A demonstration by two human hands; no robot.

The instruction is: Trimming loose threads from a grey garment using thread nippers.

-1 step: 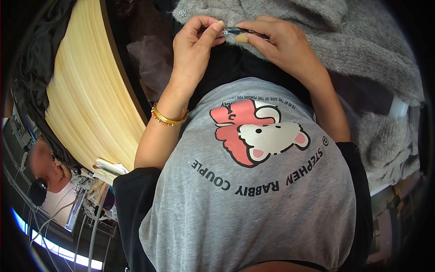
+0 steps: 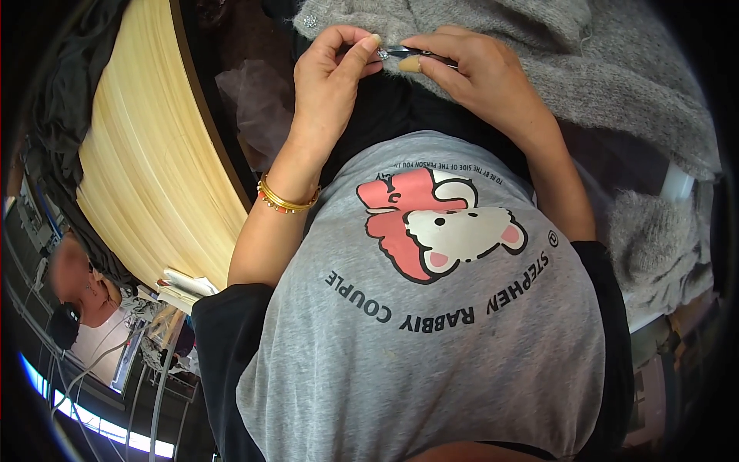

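Note:
At the top middle, my left hand (image 2: 331,81) pinches a small sparkling rhinestone button (image 2: 382,55) between thumb and fingers. A fuzzy grey knit garment (image 2: 500,27) spreads behind both hands and off to the right. Another glittering button (image 2: 310,21) shows at its upper left edge. In my right hand (image 2: 493,85), thumb and fingers close on slim dark metal thread snips (image 2: 399,51), whose tips point left and meet the pinched button. A pale covering wraps the right thumb tip. Whether the tips touch thread cannot be made out.
A curved-looking light wood tabletop (image 2: 146,115) stands to my left, with black cloth (image 2: 58,100) along its far side. Sheer dark fabric (image 2: 258,108) hangs beside it. More grey knit (image 2: 654,239) lies at the right. Another person (image 2: 100,331) is at the lower left, near cables.

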